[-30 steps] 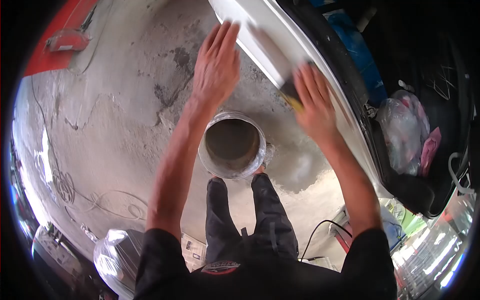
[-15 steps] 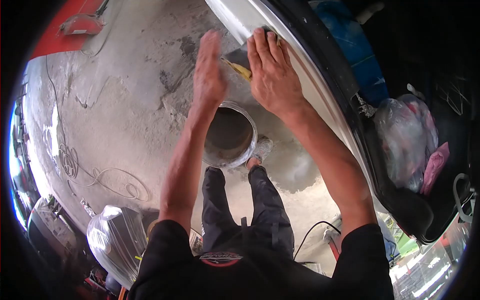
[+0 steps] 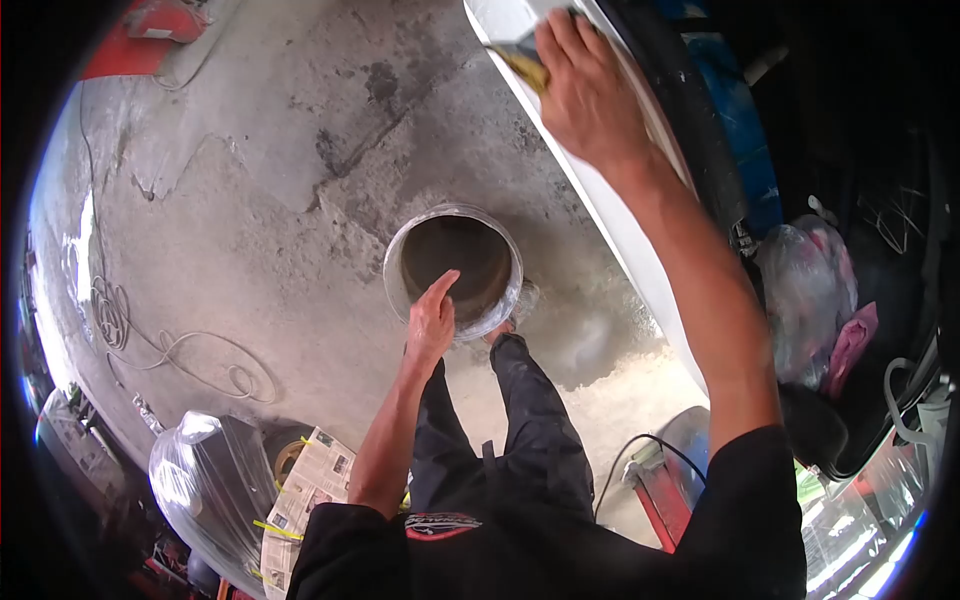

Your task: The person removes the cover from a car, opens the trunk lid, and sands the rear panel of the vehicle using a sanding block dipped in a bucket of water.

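Note:
My right hand [image 3: 593,95] lies on the white car-body panel [image 3: 590,190] at the upper right, fingers pressed together over a yellowish-backed, dark grey piece of sandpaper [image 3: 522,68] whose edge sticks out on the left. My left hand [image 3: 433,318] is held out over the near rim of a round bucket [image 3: 393,265], its fingers stretched forward and nothing seen in them. Whether that hand touches the rim, I cannot tell. Dark, murky liquid appears to stand inside the bucket, which sits on the concrete floor by my feet.
A black-lined open car compartment [image 3: 850,400] borders the panel on the right, with a clear plastic bag [image 3: 805,290] and pink cloth [image 3: 852,345] inside. A coiled cable [image 3: 115,315] lies on the left floor. Plastic-wrapped and newspaper-covered [image 3: 318,475] items stand at lower left.
My left hand has dropped from beside the right hand down to the bucket. My right hand has moved up and right along the panel with the sandpaper. The view has shifted slightly.

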`<state>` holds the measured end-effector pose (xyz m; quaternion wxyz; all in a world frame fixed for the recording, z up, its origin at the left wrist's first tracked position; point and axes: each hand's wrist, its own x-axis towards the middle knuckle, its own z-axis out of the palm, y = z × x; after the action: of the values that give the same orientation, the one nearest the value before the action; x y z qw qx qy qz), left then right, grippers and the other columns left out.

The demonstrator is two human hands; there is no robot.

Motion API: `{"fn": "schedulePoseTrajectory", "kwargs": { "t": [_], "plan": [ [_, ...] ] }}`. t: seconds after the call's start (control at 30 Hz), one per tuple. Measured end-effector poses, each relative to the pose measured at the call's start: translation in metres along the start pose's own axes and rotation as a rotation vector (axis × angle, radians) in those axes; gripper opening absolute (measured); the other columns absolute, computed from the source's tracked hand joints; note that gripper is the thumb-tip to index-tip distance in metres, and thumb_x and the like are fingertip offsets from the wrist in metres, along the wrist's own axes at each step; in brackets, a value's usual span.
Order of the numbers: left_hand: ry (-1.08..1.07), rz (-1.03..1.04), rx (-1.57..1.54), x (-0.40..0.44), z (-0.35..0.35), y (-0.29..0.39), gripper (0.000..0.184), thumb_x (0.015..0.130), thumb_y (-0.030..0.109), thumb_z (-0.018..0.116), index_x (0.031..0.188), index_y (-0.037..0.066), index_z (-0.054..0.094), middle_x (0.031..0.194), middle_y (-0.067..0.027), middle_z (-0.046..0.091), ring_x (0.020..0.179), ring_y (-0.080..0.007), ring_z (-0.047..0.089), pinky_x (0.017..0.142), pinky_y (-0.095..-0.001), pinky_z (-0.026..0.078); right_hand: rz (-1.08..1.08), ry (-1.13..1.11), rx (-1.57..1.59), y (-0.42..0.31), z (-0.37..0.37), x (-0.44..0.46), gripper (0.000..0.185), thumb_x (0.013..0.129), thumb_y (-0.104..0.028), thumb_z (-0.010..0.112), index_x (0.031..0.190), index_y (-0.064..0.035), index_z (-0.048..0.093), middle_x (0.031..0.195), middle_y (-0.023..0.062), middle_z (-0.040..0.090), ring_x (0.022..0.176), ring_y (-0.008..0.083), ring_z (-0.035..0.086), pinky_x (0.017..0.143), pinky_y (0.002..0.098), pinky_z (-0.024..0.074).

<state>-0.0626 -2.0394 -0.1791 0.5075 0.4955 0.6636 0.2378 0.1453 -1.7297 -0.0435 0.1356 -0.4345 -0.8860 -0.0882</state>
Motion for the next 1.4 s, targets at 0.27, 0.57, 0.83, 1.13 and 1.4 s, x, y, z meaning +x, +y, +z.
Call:
{"fn": "schedulePoseTrajectory", "kwargs": {
  "t": [0.27,0.57,0.83,1.13,1.4],
  "plan": [
    [-0.093,-0.085,-0.729,0.054,-0.003,-0.003,0.055,0.102,0.027,0.063,0.149,0.002,0.049,0.143,-0.0160,0.060,0.127,-0.0258,0.061,0.109,-0.0389,0.046,0.432,-0.029,0.889,-0.131,0.009,-0.116,0.040,0.096,-0.009,0.063,0.135,-0.0019,0.060,0.126,0.0139,0.069,0.119,0.0319,0.065,0.101,0.0409,0.0507],
    [-0.226,-0.456,-1.522,0.031,0.054,-0.146,0.083,0.099,0.045,0.066,0.163,0.012,0.025,0.153,-0.0094,0.048,0.140,-0.0262,0.049,0.114,-0.0457,0.042,1.831,-0.228,2.000,-0.264,0.175,-0.247,0.015,0.096,-0.007,0.064,0.109,-0.0021,0.069,0.093,0.0048,0.071,0.088,0.0168,0.070,0.076,0.0333,0.0572],
    [-0.018,-0.899,-0.426,0.122,0.108,-0.255,0.050,0.106,0.034,0.050,0.148,0.007,0.054,0.146,-0.0136,0.054,0.125,-0.0247,0.056,0.107,-0.0395,0.046,1.872,-0.569,1.677,-0.281,0.353,-0.349,0.022,0.096,-0.020,0.068,0.111,-0.0058,0.072,0.100,0.0082,0.071,0.090,0.0183,0.068,0.076,0.0356,0.0561],
    [-0.366,-0.627,0.540,0.151,0.143,-0.454,0.047,0.101,0.024,0.051,0.143,0.004,0.057,0.136,-0.0194,0.060,0.121,-0.0340,0.058,0.105,-0.0436,0.046,1.479,-0.958,0.998,-0.269,0.450,-0.419,0.022,0.096,-0.022,0.064,0.105,-0.0053,0.074,0.098,0.0117,0.072,0.085,0.0221,0.069,0.076,0.0381,0.0564],
    [-0.590,-0.307,0.831,0.095,0.194,-0.476,0.044,0.097,0.016,0.053,0.138,0.001,0.059,0.128,-0.0245,0.065,0.117,-0.0422,0.060,0.104,-0.0473,0.047,1.052,-1.273,0.943,-0.271,0.418,-0.386,0.024,0.096,-0.023,0.060,0.099,-0.0048,0.076,0.095,0.0147,0.074,0.081,0.0255,0.069,0.076,0.0403,0.0567]
  ]
}}
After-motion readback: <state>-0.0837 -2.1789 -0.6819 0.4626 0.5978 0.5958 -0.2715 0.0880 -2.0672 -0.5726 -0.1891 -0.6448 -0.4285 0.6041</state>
